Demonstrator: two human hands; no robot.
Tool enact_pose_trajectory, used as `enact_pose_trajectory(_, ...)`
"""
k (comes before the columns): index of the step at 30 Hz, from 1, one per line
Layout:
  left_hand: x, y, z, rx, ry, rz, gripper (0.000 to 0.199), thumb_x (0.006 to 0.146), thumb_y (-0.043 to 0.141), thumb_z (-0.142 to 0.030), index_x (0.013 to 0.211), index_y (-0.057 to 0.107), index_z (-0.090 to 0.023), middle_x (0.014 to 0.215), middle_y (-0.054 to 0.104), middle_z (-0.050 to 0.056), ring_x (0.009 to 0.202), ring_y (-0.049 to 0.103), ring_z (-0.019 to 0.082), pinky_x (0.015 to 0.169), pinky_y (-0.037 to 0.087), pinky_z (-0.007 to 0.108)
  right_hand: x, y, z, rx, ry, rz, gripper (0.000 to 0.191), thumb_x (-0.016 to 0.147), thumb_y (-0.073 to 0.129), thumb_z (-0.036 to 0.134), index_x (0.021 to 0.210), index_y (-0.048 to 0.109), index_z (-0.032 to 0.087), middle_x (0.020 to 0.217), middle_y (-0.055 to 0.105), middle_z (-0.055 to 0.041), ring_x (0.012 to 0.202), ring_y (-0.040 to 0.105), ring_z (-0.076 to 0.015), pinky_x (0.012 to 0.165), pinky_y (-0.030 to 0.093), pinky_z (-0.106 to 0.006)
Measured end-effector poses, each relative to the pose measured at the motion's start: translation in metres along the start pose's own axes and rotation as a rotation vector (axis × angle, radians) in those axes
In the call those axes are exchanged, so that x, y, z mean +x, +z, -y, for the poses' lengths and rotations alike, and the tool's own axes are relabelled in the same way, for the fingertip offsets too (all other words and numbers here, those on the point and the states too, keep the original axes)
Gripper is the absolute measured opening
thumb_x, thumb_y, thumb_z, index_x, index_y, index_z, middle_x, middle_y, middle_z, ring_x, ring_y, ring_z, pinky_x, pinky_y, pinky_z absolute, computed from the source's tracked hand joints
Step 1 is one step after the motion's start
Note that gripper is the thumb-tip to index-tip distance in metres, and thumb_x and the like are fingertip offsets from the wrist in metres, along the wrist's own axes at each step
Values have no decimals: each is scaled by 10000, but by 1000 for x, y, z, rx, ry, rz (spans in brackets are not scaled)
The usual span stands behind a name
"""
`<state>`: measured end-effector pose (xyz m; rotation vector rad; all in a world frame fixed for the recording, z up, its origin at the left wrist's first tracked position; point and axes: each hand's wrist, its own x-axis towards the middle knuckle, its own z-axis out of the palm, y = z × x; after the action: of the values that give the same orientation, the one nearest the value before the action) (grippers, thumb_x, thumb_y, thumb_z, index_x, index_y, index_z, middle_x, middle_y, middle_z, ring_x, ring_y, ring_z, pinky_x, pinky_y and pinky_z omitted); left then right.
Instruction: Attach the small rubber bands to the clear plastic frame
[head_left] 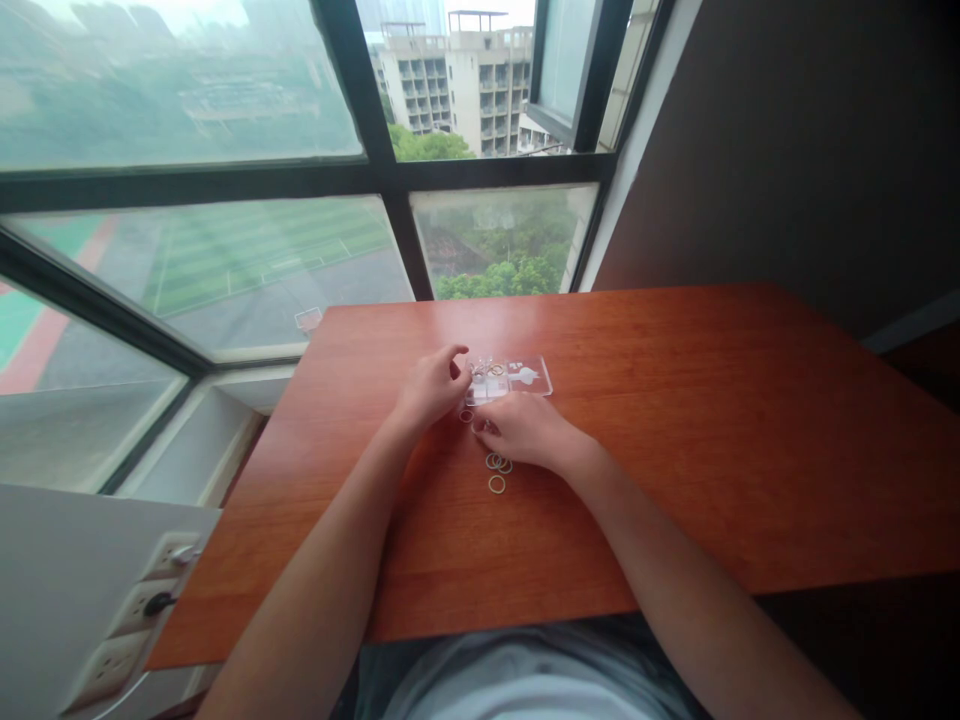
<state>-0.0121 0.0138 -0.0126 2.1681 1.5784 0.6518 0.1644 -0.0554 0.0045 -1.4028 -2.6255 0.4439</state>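
Observation:
A small clear plastic box (487,387) lies on the wooden table, its lid (530,376) folded open to the right with a white figure on it. Several rings are in its far compartments. My left hand (435,385) is at the box's left edge, thumb and forefinger apart with nothing between them. Just in front of the box, my right hand (521,428) has its fingers bent together over the table near some rings; what they hold is too small to tell. A loose ring (466,416) lies between my hands. Closer to me are overlapping rings (499,463) and a single yellowish ring (496,485).
The reddish-brown table (675,450) reaches far to the right. Large windows with dark frames (390,178) stand behind it and to the left. Wall sockets (135,607) with a plug and a white cable are beyond the table's left edge.

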Motion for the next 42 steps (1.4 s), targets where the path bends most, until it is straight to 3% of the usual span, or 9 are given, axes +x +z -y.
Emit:
enact_pose_trajectory(5, -2, 1, -1, -5, 19, 20, 332, 852, 521, -303, 1122, 669, -180, 771, 707, 29, 671, 621, 167, 616, 430, 252, 2, -3, 7, -109, 42, 27, 269, 889, 497, 288, 956, 743, 199, 903, 746, -110, 765, 682, -239, 624, 414, -295)
enact_pose_trajectory(11, -1, 1, 0, -23, 31, 13, 314, 859, 531, -327, 1097, 677, -184, 758, 707, 32, 651, 619, 164, 598, 428, 247, 1, -2, 4, -26, 40, 24, 202, 856, 569, 284, 904, 754, 221, 862, 744, -86, 746, 670, -216, 619, 401, -277)
enact_pose_trajectory(17, 0, 0, 1, -55, 39, -29, 327, 829, 555, -279, 1111, 674, -165, 747, 698, 30, 630, 604, 152, 592, 423, 243, 3, -3, -12, 284, 88, -258, 140, 803, 614, 240, 850, 743, 211, 692, 678, -4, 650, 574, -129, 641, 377, -242)
enact_pose_trajectory(20, 1, 0, 0, -107, 69, -73, 305, 827, 568, -275, 1084, 684, -159, 725, 677, 22, 610, 579, 137, 588, 413, 240, 5, -4, -21, 589, 144, -463, 135, 785, 634, 277, 820, 715, 175, 580, 565, 38, 542, 476, -92, 572, 352, -227)
enact_pose_trajectory(22, 1, 1, -3, -182, 104, -85, 286, 836, 570, -279, 1069, 687, -161, 717, 663, 17, 599, 561, 123, 581, 408, 230, 7, -4, -25, 848, 182, -524, 199, 778, 646, 347, 823, 694, 159, 579, 526, 46, 520, 433, -83, 527, 332, -221)
enact_pose_trajectory(25, -1, 2, -12, -339, 154, -62, 263, 853, 580, -304, 1041, 688, -155, 706, 643, 17, 579, 527, 104, 551, 392, 213, 8, -7, -27, 1103, 218, -543, 300, 738, 683, 442, 814, 671, 152, 600, 507, 45, 529, 413, -79, 503, 316, -218)
enact_pose_trajectory(31, -7, 0, -30, -603, 212, 55, 304, 854, 623, -352, 1078, 670, -153, 756, 631, 33, 566, 505, 93, 501, 382, 208, 6, -11, -28, 1209, 242, -565, 373, 679, 732, 499, 808, 672, 155, 660, 553, 22, 593, 454, -92, 521, 340, -217)
enact_pose_trajectory(35, -9, -1, -35, -635, 215, 20, 309, 833, 656, -355, 1064, 676, -150, 813, 665, 56, 595, 540, 99, 526, 417, 212, 7, -9, -30, 1206, 246, -554, 394, 667, 740, 512, 815, 674, 153, 644, 532, 27, 590, 446, -91, 514, 328, -216)
enact_pose_trajectory(42, -7, 1, -35, -557, 229, -15, 208, 831, 651, -345, 872, 696, -146, 750, 675, 38, 570, 509, 85, 517, 399, 200, 9, -7, -32, 1180, 259, -542, 373, 679, 724, 503, 786, 647, 154, 607, 491, 50, 553, 405, -78, 504, 304, -215)
